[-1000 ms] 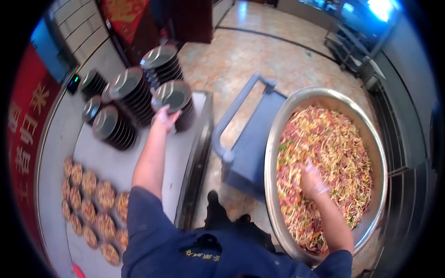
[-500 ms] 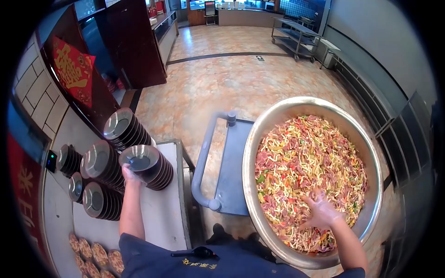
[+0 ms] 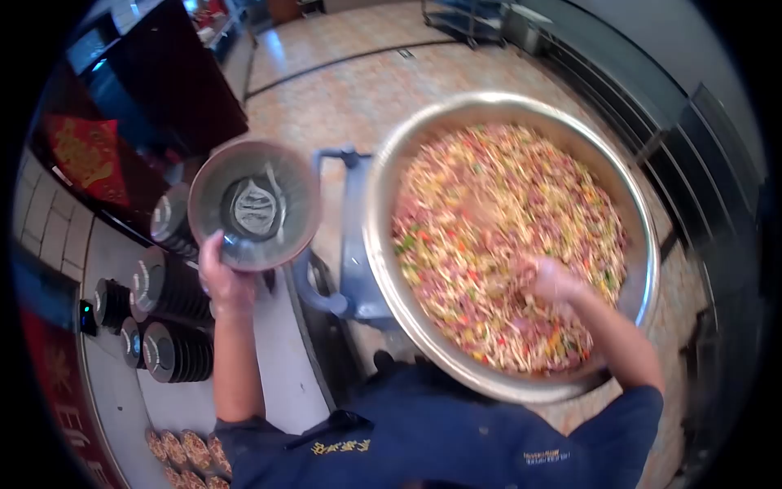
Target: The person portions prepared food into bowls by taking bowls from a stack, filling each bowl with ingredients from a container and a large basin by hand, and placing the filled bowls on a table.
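Note:
A dark, shallow bowl (image 3: 254, 205) is in my left hand (image 3: 226, 277), gripped by its near rim and tilted so that its inside faces me. The inside holds no food and shows a pale mark at the bottom. My right hand (image 3: 550, 279), in a thin clear glove, is in the large metal basin (image 3: 383, 244), its fingers curled into the food mix (image 3: 505, 220). That mix has pale strips, pinkish meat shreds and red and green bits. The fingertips are partly hidden in it.
Stacks of dark bowls (image 3: 175, 350) stand on the pale table (image 3: 273, 359) at left. Several filled portions (image 3: 194, 448) lie at its near end. A blue-grey cart (image 3: 358, 244) is under the basin. Metal shelving (image 3: 603, 106) lines the right wall.
My left hand has lifted a bowl off the front stack and brought it up toward the basin. My right hand has gone from spread fingers to curled fingers in the mix. The view has shifted.

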A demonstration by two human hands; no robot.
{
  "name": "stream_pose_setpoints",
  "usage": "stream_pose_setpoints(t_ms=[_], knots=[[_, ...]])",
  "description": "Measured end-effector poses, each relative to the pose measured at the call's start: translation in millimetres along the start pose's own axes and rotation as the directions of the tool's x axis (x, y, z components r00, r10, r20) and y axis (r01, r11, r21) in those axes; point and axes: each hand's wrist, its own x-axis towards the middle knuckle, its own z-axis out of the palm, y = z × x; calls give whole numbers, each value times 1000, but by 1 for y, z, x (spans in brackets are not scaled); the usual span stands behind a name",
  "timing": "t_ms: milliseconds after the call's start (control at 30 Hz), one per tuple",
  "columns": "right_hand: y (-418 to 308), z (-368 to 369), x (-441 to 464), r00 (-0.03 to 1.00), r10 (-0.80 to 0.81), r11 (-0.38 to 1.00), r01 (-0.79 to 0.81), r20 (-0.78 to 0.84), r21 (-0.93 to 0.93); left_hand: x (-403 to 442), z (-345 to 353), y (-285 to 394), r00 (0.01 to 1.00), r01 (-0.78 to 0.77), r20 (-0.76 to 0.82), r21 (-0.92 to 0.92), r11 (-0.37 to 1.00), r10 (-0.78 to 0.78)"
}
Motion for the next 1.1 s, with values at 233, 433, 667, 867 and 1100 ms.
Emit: stream_pose_setpoints(t_ms=[233,433,667,867,1100], knots=[[-93,-69,-58,979,-132,976,156,-157,151,-83,164,-86,659,723,360,-64,688,-660],[-157,-31,-60,885,-401,916,389,-237,-97,-126,206,-163,482,843,517,-52,536,-708],[-152,-26,-62,796,-585,748,456,-156,-483,-114,192,-193,517,737,566,88,670,-642],[-45,-88,-71,948,-93,948,-9,-303,-319,-120,203,-176,564,810,572,-247,532,-595],[19,71,-38,972,-230,621,110,-46,-776,-118,198,-201,741,594,513,-201,779,-433]])
